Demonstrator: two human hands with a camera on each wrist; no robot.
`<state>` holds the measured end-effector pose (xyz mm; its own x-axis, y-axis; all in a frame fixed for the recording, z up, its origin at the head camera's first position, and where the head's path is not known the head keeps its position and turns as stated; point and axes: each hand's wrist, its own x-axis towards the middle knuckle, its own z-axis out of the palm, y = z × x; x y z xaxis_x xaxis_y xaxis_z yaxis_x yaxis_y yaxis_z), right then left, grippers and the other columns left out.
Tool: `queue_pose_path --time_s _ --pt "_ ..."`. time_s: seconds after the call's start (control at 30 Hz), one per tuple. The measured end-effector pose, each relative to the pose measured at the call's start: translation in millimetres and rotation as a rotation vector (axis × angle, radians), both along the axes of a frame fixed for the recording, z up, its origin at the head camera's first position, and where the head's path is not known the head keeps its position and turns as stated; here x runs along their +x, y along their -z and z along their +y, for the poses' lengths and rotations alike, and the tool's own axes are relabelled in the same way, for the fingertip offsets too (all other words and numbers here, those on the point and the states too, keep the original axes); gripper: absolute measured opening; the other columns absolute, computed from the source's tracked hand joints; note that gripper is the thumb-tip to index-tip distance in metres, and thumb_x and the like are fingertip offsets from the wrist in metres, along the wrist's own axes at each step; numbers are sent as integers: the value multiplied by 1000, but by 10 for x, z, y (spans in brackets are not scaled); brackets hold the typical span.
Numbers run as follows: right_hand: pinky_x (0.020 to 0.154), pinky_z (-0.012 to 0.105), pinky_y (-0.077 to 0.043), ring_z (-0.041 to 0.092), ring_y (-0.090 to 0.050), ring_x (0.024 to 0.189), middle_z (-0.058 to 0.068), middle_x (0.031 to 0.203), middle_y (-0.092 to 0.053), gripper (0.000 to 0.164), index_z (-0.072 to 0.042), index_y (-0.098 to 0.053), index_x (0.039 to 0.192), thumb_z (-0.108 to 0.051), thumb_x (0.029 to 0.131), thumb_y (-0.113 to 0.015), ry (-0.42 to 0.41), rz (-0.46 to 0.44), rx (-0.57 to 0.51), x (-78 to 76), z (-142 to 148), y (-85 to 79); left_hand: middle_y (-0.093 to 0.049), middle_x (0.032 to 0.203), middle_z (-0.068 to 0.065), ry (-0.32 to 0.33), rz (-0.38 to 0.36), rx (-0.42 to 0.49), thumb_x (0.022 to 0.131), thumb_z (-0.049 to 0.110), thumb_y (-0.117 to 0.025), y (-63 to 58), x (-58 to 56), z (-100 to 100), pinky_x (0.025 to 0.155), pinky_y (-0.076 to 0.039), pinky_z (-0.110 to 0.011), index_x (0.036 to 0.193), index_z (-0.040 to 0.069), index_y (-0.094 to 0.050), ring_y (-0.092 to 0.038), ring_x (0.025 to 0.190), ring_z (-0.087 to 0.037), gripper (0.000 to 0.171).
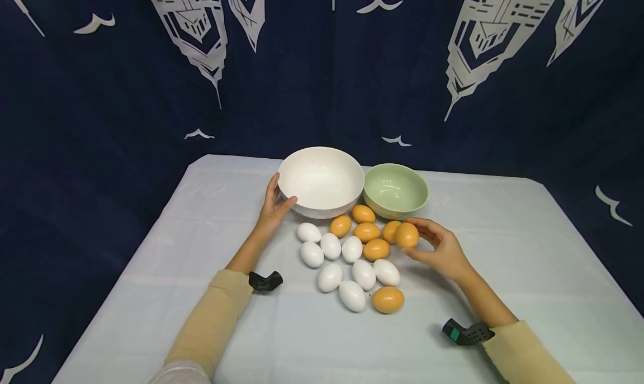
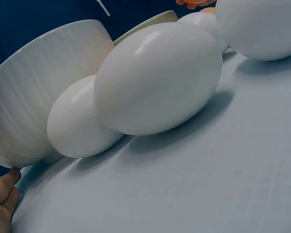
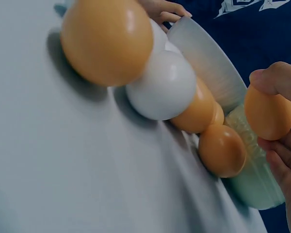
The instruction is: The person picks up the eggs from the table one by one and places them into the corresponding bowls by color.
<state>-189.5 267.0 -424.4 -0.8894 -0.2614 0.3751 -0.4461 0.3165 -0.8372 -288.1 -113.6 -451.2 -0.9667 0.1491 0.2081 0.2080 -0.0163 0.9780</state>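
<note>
Between right-hand fingers (image 1: pixel 429 226) — one orange egg (image 1: pixel 407 236), pinched, near the green bowl (image 1: pixel 396 189)

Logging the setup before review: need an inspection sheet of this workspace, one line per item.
Surface: pale table, faint creases.
Job's things: white bowl with the smaller green bowl beside it, on the right; eight white eggs and six orange eggs lie loose in front.
Clutter: nothing seen.
Left hand: holds the white bowl's side.
Right hand: pinches a seventh orange egg between thumb and fingers.
Wrists: black devices worn on both.
Cables: nothing seen.
Surroundings: dark blue backdrop with pale building and bird prints.
</note>
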Motion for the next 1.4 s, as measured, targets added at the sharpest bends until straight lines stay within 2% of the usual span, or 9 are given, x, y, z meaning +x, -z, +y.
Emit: queue_pose_path --time_s 0.3,0.67,1.13,1.3,1.4 --pt "96 15 -42 3 -55 111 15 123 -59 61 10 -54 129 14 73 -77 -21 18 12 -126 -56 -189 -4 160 -19 10 11 33 98 9 -57 18 -1 -3 113 -29 -47 157 20 -7 -21 141 -46 78" --pt "98 13 -40 1 -54 111 24 125 -56 62 8 -54 130 11 74 -79 -12 14 24 -328 -200 -337 -3 161 -16 7 10 29 98 10 -58 -1 -12 -1 113 -29 -46 157 21 -8 -21 142 -42 78" --pt "99 17 -41 5 -54 112 24 129 -55 59 8 -53 132 6 78 -77 -55 -30 9 -562 -409 -447 -4 161 -17 -10 -5 21 98 11 -59 18 15 -11 112 -30 -45 157 22 -8 -23 142 -42 79" --pt "99 18 -42 7 -55 111 24 130 -54 59 10 -52 131 7 77 -77 -66 -34 3 -671 -509 -534 -3 161 -16 5 -11 35 98 11 -58 7 6 -20 113 -28 -46 157 23 -7 -21 142 -42 79" --pt "99 18 -42 9 -55 110 24 130 -55 59 10 -53 131 9 77 -76 -75 -27 -2 -731 -574 -589 -1 161 -18 26 -21 51 98 9 -58 -36 20 -18 113 -26 -48 158 19 -5 -19 142 -44 80"
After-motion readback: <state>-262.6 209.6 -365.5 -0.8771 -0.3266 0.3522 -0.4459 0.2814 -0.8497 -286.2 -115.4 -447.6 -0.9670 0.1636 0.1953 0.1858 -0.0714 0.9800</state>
